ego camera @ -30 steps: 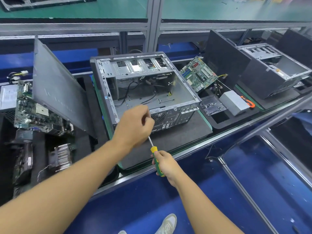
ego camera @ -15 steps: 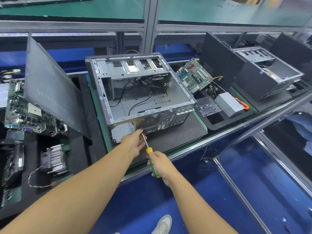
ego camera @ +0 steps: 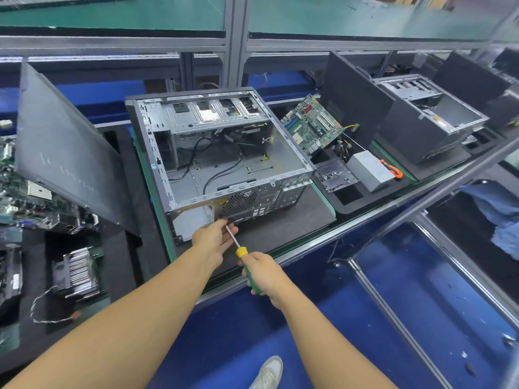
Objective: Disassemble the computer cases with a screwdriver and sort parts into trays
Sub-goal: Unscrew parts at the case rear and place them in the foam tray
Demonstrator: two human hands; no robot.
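An open grey computer case [ego camera: 219, 153] lies on its side on a dark mat, its rear panel with the fan grille facing me. My right hand [ego camera: 262, 272] grips the green and yellow handle of a screwdriver [ego camera: 244, 255]. The shaft points up-left at the lower rear edge of the case. My left hand [ego camera: 214, 238] rests by the shaft near its tip, fingers loosely cupped beside it against the case's rear.
A detached dark side panel [ego camera: 64, 147] leans at the left. Black foam trays hold a motherboard [ego camera: 311, 124], a metal bracket [ego camera: 335, 175] and a power supply [ego camera: 369, 167] at right; a heatsink [ego camera: 75, 272] and boards lie at left. A second case [ego camera: 427, 119] stands far right.
My left hand came down from the case's top rear rim to the lower rear edge beside the screwdriver tip. The right hand and screwdriver shifted slightly toward the case.
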